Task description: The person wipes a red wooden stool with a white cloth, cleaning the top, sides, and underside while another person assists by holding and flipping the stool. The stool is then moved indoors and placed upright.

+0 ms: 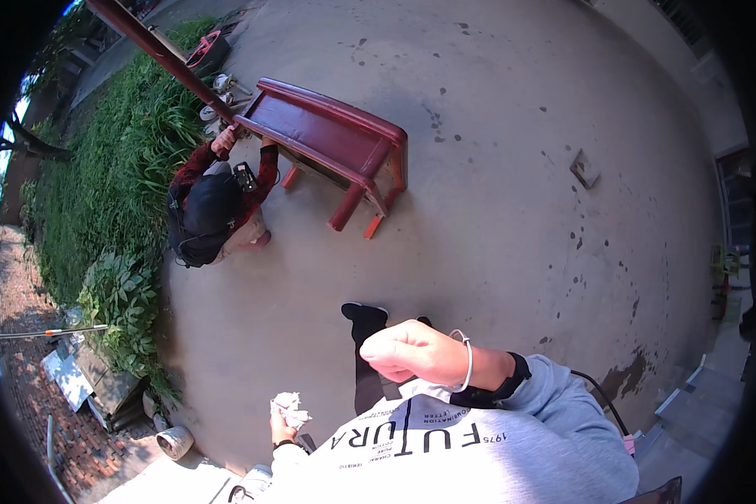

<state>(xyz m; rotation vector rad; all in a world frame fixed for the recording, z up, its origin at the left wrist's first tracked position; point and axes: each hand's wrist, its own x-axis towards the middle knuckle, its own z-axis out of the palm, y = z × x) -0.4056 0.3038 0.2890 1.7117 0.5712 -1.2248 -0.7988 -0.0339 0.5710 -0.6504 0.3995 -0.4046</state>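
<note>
My left hand (280,431) is low by my side, its fingers closed around a crumpled white cloth or paper (291,408). My right hand (418,352) is raised in front of my chest with its fingers curled together. Whatever lies inside those fingers, if anything, is hidden. A pale bracelet (465,361) circles my right wrist, beside a dark band. Both hands are well apart from the dark red wooden piece of furniture (319,130), which stands beyond me with a raised rim and short legs.
Another person (218,206) in a dark cap crouches at the furniture's left end, one hand on a long red post (164,55). Green plants (118,160) border the concrete floor (496,252) on the left. A small square object (585,169) lies at right; a round pot (175,442) sits lower left.
</note>
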